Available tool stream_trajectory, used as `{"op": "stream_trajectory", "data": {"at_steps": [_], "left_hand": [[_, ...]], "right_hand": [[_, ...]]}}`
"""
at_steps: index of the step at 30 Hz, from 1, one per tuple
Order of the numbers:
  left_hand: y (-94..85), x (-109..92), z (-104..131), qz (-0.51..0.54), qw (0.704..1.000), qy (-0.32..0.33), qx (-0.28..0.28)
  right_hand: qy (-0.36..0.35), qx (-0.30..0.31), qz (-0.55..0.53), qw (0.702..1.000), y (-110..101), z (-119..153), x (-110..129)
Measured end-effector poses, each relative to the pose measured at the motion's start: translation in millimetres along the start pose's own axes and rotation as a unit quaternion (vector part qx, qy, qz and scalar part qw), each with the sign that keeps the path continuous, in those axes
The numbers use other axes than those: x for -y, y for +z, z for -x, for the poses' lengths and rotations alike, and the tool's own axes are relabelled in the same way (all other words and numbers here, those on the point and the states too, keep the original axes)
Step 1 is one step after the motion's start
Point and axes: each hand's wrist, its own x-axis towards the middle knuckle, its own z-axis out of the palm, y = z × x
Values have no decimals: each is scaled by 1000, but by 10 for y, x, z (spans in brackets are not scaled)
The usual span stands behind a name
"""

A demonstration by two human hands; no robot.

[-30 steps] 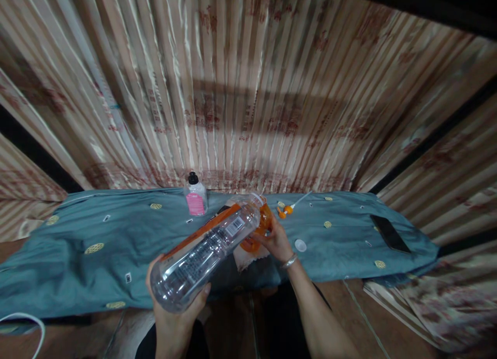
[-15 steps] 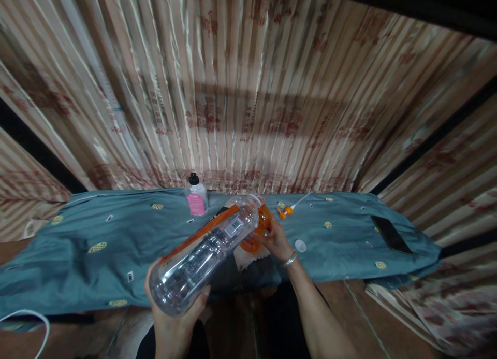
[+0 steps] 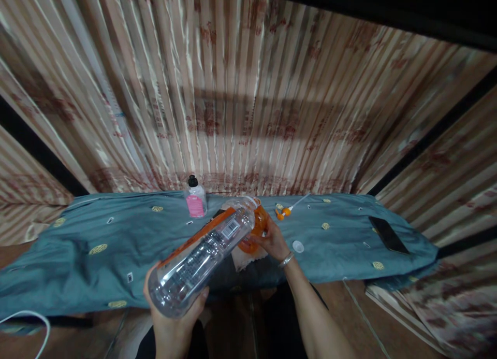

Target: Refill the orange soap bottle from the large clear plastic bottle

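My left hand (image 3: 175, 322) grips the base of a large clear plastic bottle (image 3: 202, 255) with an orange label, tipped so its open mouth points away and down. The mouth meets a small orange container (image 3: 259, 225) on the blue cloth (image 3: 116, 245). My right hand (image 3: 272, 241), a bracelet at its wrist, holds that orange container steady. A white bottle cap (image 3: 298, 246) lies on the cloth just right of my right hand.
A small bottle with a black cap and pink label (image 3: 195, 198) stands at the back of the cloth. An orange-tipped tool (image 3: 287, 209) lies behind the container. A dark phone (image 3: 388, 234) lies at the right. A white cable (image 3: 27, 322) loops at lower left. Striped curtains hang behind.
Both hands keep their grip and the bottle stays tipped at the container. The view has shifted slightly; nothing was let go.
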Motion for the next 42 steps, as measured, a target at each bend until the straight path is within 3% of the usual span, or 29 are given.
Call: {"op": "stream_trajectory", "data": {"at_steps": [9,18,24,30,36,42], "left_hand": [[32,-42,11,7,1000,7,3],[-27,45,22,15,1000,-26,7],[-5,15,14,8,1000,7,10],[-22,37,30,12,1000,-23,-1],[13,-60,52,19,1000,-9,-2],[-3,-24,58,11,1000,-14,-1]], "right_hand": [[13,4,-1,1000,-9,-19,-8],[27,7,-1,1000,-19,-21,-29],[17,4,-12,1000,-21,-29,-57],[17,4,-14,1000,-23,-35,-79],[19,9,-8,1000,-42,-42,-80],[23,18,-5,1000,-48,-44,-62]]}}
